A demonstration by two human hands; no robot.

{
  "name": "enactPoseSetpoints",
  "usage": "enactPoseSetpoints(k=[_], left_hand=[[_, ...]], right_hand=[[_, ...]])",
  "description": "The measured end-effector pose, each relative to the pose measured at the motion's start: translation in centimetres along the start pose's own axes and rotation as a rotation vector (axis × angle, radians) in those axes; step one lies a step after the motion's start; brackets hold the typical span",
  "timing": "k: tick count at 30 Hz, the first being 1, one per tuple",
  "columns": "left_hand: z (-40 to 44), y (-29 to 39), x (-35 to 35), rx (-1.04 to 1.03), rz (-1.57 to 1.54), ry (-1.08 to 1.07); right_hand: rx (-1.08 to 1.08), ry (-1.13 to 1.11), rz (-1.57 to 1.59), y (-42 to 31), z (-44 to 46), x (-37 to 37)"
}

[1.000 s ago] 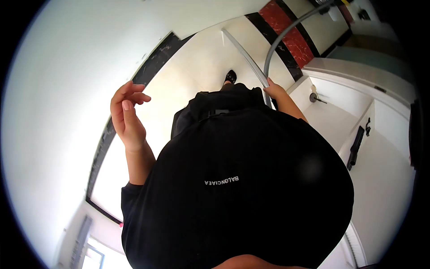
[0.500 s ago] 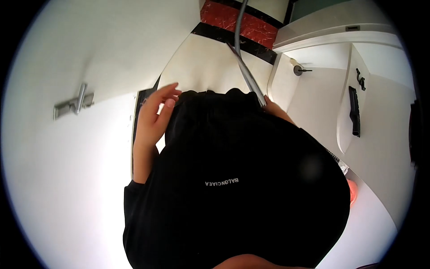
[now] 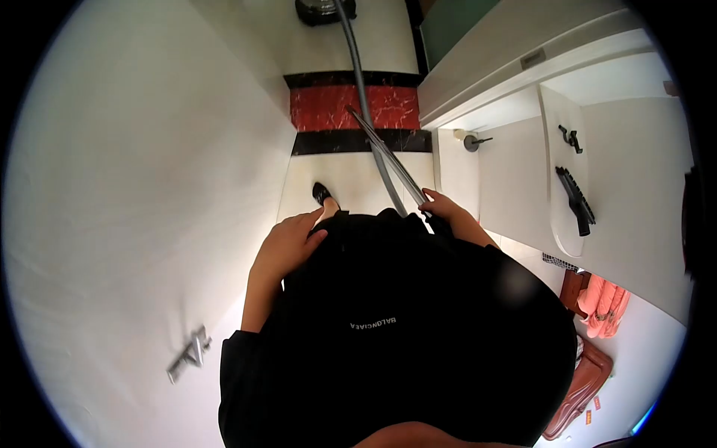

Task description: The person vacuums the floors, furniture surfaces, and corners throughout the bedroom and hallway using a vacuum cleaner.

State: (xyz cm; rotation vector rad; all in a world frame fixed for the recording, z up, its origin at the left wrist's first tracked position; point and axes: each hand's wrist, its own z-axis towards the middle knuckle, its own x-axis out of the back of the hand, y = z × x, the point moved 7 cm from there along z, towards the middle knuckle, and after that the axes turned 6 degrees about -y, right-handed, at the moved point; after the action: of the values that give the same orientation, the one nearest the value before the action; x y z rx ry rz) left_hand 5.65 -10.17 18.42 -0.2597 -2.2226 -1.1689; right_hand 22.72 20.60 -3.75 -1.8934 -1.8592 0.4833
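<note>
My right hand [image 3: 441, 208] is closed round a silver metal tube [image 3: 399, 172], which slants up and left over the floor. A grey flexible hose [image 3: 359, 78] crosses the tube and runs up to a dark, shiny machine [image 3: 321, 10] at the top edge, only partly in view. My left hand [image 3: 287, 243] has its fingers loosely stretched beside the front of my black shirt [image 3: 396, 291] and holds nothing. One black shoe [image 3: 321, 193] shows just beyond it.
A white door with a metal handle [image 3: 193, 354] stands at the left. Ahead lies a red marble strip [image 3: 321, 106] with black borders. White shelves at the right hold a black brush nozzle [image 3: 575, 201] and a round dark object [image 3: 473, 142]. Pink cloth [image 3: 603, 306] is at lower right.
The view has turned and moved toward the red strip, bringing the machine into sight. My left hand has come nearer my body. The tube is still in my right hand.
</note>
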Motion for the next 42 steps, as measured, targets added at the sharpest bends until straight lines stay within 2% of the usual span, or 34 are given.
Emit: enactPoseSetpoints(k=[3,5,7,9,11,13,15,17,18,21,22,23,25,26,27,29,30,31,32,34,35,37,39,40,42], left_hand=[[3.4,-0.3,3.8,-0.037,0.015,-0.049],[5.5,-0.9,5.5,-0.162,0.029,0.018],[8.2,-2.3,6.4,-0.165,0.087,-0.053],[10.5,-2.8,7.5,-0.155,0.156,-0.147],[12.9,-2.9,8.7,-0.154,0.215,-0.164],[15.3,-2.8,9.7,-0.153,0.283,-0.191],[18.0,-2.2,10.9,-0.192,0.236,-0.148],[20.7,-1.6,11.9,-0.198,0.23,-0.148],[22.1,-1.2,12.5,-0.214,0.24,-0.157],[26.3,-0.3,14.4,-0.151,0.27,-0.198],[27.7,0.2,14.9,-0.145,0.289,-0.21],[28.4,0.6,15.2,-0.134,0.304,-0.231],[30.1,2.9,17.8,-0.122,0.252,-0.247],[31.5,3.5,18.9,-0.1,0.269,-0.279],[33.0,3.8,19.7,-0.075,0.281,-0.319],[36.0,2.9,20.3,-0.097,0.364,-0.285],[37.1,3.4,21.5,-0.086,0.427,-0.195],[38.2,3.9,22.4,-0.075,0.489,-0.1],[39.4,4.0,22.3,-0.067,0.478,-0.099],[41.5,5.3,22.4,-0.235,0.218,-0.117],[42.3,5.3,22.7,-0.224,0.212,-0.107],[43.9,4.6,22.7,-0.147,0.174,-0.24],[45.5,3.8,24.6,-0.113,0.182,-0.235],[46.4,3.2,25.6,-0.088,0.192,-0.24],[49.2,-0.3,26.5,-0.101,0.193,-0.191]], right_hand=[[-0.013,0.068,0.205,-4.1,-2.1,0.3],[-0.006,0.079,0.253,-4.3,-1.6,1.0],[-0.221,-0.021,0.227,-3.2,-0.6,1.4],[-0.236,0.044,0.211,-2.5,-0.1,2.4],[-0.221,0.091,0.13,-6.8,-2.7,2.3],[-0.244,0.038,0.157,-9.1,-3.3,2.2],[-0.155,0.067,0.128,-5.2,0.8,4.4],[-0.095,0.031,0.146,-4.6,3.7,5.9],[-0.083,0.06,-0.137,-6.3,4.1,7.5],[-0.072,0.051,-0.171,-8.2,8.0,11.4],[0.056,0.017,-0.47,-10.3,9.4,12.8],[-0.044,0.015,-0.517,-10.5,10.8,14.1],[-0.016,0.058,-0.235,-13.7,10.4,16.1],[0.058,0.053,-0.435,-14.4,11.8,17.6],[0.064,0.055,-0.439,-16.0,12.2,19.0],[-0.002,0.126,-0.146,-17.0,11.8,20.6],[-0.02,0.092,0.035,-18.6,11.3,20.8],[-0.051,0.129,0.067,-19.7,11.3,21.7],[-0.056,0.109,0.078,-21.0,11.2,22.3],[-0.061,0.083,0.078,-24.6,11.5,23.5],[-0.096,0.057,0.085,-25.2,12.6,24.0],[-0.131,0.023,0.082,-25.8,15.6,25.2],[-0.159,-0.003,-0.012,-26.6,18.9,26.2],[-0.147,-0.001,0.04,-27.4,19.9,26.6],[-0.18,-0.02,0.003,-29.2,22.7,27.8]])
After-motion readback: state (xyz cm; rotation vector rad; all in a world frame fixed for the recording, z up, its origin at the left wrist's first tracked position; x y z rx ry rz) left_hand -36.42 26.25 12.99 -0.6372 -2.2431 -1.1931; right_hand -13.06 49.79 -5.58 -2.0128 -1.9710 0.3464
